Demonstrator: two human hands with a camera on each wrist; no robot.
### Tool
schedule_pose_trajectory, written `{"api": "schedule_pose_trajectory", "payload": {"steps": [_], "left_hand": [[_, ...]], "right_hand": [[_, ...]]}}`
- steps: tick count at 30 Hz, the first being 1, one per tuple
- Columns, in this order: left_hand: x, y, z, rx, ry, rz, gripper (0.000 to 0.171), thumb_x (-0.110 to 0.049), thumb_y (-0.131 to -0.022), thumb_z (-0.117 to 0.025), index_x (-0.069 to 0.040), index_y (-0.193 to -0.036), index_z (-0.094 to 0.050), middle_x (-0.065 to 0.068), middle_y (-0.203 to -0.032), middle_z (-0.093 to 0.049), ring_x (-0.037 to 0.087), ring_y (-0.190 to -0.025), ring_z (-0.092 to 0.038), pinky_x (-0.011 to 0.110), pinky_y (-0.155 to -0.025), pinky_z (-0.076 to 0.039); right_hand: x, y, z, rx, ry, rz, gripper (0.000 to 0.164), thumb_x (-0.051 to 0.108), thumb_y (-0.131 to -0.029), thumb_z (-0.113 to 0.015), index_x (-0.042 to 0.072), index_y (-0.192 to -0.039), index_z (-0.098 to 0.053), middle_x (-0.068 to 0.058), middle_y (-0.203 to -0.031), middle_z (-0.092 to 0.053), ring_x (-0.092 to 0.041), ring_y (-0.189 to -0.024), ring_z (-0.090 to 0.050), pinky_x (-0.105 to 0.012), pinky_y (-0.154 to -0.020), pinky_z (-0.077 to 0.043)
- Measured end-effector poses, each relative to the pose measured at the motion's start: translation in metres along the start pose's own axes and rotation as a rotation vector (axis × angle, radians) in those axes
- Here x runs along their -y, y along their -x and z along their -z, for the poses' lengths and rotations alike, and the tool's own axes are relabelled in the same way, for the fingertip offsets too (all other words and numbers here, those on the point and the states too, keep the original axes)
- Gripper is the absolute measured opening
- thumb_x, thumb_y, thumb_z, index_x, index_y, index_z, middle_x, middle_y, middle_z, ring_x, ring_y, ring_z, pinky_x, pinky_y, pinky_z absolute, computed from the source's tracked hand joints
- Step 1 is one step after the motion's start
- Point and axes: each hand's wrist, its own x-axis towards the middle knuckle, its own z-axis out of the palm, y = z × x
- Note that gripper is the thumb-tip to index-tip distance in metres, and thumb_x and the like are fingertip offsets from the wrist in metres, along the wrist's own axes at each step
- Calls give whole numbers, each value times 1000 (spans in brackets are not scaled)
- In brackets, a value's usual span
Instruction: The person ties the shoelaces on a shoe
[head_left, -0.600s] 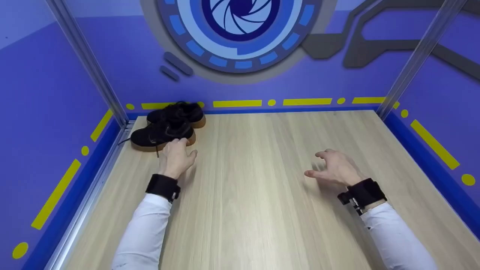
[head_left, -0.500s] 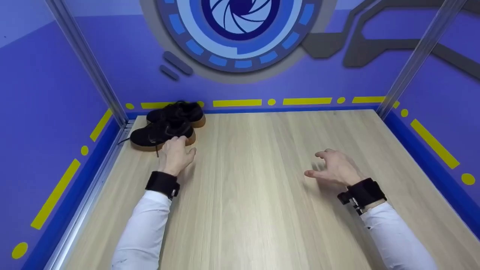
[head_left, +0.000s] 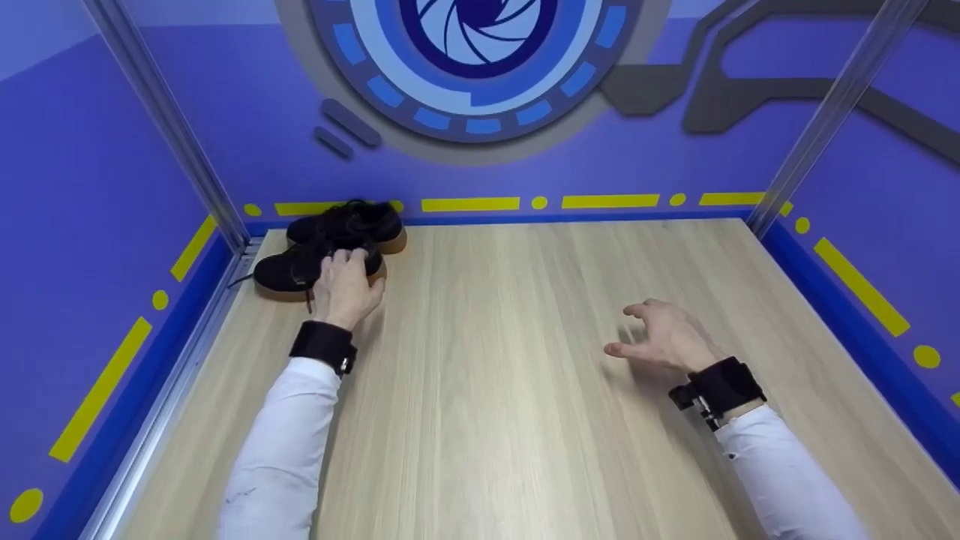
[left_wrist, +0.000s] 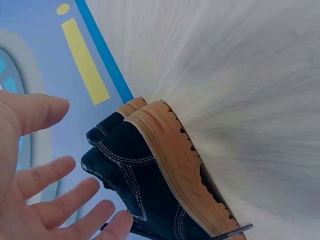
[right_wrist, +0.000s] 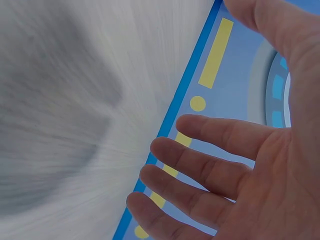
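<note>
Two black lace-up shoes with tan soles lie side by side at the back left of the table, toes to the left. My left hand [head_left: 346,289] overlaps the nearer shoe [head_left: 281,271] in the head view, fingers spread and thumb apart. In the left wrist view, the fingers [left_wrist: 75,197] reach toward that shoe's heel and opening, holding nothing. The farther shoe [head_left: 386,225] is partly hidden behind the nearer one. On the right side, my right hand [head_left: 667,335] hovers above the table, its fingers loosely spread with nothing between them.
The pale wood table [head_left: 495,360] is bounded by a blue back wall [head_left: 480,180] and side walls. A metal post [head_left: 161,127] stands at the back left corner, close to the shoes. A loose lace [head_left: 240,281] sticks out left of the nearer shoe.
My left hand has moved forward, from the near side of the closer shoe to over its heel part. The right hand keeps its pose, and the shoes stay put.
</note>
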Motion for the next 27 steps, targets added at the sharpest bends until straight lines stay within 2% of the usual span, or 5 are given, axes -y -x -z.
{"api": "schedule_pose_trajectory", "payload": {"steps": [7,12,17,27], "left_hand": [[2,-17,-10,-5,0,7,71,-29,-93,-75,4,-151,-49,31,-146,-50,51,-133,-46,66,-96,-52],[3,-29,-14,36,-19,27,67,-31,-95,-73,7,-146,-51,31,-139,-57,51,-127,-52,64,-99,-52],[6,-40,-18,71,-32,51,62,-32,-96,-70,10,-140,-54,33,-133,-62,53,-122,-56,61,-101,-51],[13,-60,-33,128,-47,135,62,-37,-99,-66,6,-141,-54,37,-126,-66,52,-116,-63,65,-89,-56]], "right_hand": [[0,1,-5,1,-26,21,80,59,-83,-84,1,-134,-67,-23,-127,-70,-43,-115,-67,-60,-98,-52],[0,-1,-7,3,-47,25,68,51,-83,-86,3,-129,-70,-18,-120,-73,-39,-110,-69,-58,-94,-54],[4,-6,-11,28,-72,31,64,48,-83,-86,4,-127,-71,-16,-118,-74,-36,-109,-69,-55,-94,-55],[13,-12,-18,39,-121,27,62,46,-82,-87,6,-127,-71,-15,-118,-74,-35,-109,-69,-54,-95,-55]]}}
